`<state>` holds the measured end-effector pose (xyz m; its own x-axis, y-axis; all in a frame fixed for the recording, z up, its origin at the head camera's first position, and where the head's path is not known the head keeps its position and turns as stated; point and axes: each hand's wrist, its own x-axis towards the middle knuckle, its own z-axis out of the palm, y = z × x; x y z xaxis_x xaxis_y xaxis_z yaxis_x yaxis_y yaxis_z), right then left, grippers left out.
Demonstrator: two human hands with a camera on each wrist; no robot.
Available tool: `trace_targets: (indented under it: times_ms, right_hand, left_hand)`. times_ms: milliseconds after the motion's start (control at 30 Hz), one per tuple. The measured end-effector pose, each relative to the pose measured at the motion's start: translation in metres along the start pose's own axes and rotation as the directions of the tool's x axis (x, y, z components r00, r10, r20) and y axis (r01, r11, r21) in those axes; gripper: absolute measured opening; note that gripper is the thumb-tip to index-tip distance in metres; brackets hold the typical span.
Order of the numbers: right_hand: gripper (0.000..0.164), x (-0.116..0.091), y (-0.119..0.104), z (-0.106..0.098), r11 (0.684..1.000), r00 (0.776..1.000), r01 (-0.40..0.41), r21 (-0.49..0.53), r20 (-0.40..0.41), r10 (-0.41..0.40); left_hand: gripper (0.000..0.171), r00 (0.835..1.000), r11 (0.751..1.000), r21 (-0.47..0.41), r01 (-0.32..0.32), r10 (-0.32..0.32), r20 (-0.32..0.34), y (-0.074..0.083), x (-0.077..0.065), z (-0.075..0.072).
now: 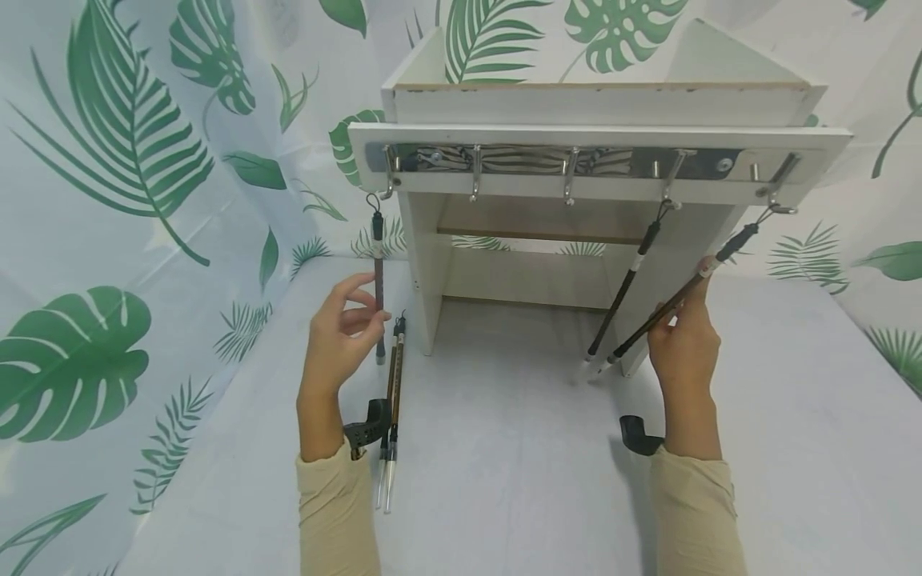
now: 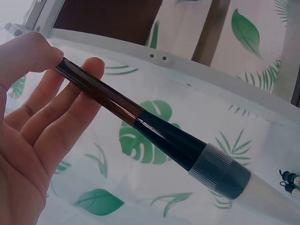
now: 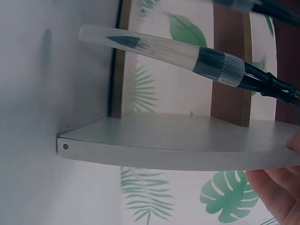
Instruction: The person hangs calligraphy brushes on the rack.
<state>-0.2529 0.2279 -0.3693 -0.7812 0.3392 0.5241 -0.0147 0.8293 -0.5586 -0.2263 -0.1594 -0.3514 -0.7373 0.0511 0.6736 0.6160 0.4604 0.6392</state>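
Observation:
My left hand (image 1: pixel 342 336) pinches the handle of a calligraphy brush (image 1: pixel 379 272) between thumb and fingers. Its cord loop is at the leftmost hook (image 1: pixel 389 172); whether it is caught there I cannot tell. The left wrist view shows the brown handle (image 2: pixel 108 96) slanting down to a clear cap. On the other side, my right hand (image 1: pixel 684 344) holds a second calligraphy brush (image 1: pixel 666 308), whose loop meets the rightmost hook (image 1: pixel 781 180). Its dark bristles (image 3: pixel 126 41) show inside a clear cap. Another brush (image 1: pixel 625 284) hangs beside it from the neighbouring hook (image 1: pixel 675 172).
A white shelf unit (image 1: pixel 421 272) carries the metal hook rail (image 1: pixel 533 160) along its front board. Two middle hooks, including one hook (image 1: pixel 571 176), bear nothing. More capped brushes (image 1: pixel 396 384) lie on the white surface (image 1: pixel 504 448) by my left forearm. Leaf-print cloth (image 1: pixel 166 320) surrounds everything.

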Motion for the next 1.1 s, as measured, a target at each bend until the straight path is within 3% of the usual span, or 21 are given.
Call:
trace_targets:
  times_ms: [400,1100]
  right_hand:
    - [0.066,-0.0003,0.0005,0.0001,1.000,1.000,0.017,0.006,-0.018,-0.016]
    - [0.069,0.0000,0.0006,0.0008,1.000,1.000,0.000,0.007,-0.002,0.000]
  left_hand:
    - [0.052,1.000,1.000,0.001,-0.023,0.023,0.012,0.0038,0.0006,0.0008]
    - [0.053,0.995,0.996,0.016,0.086,-0.087,0.049,0.0023,0.0021,0.0044]
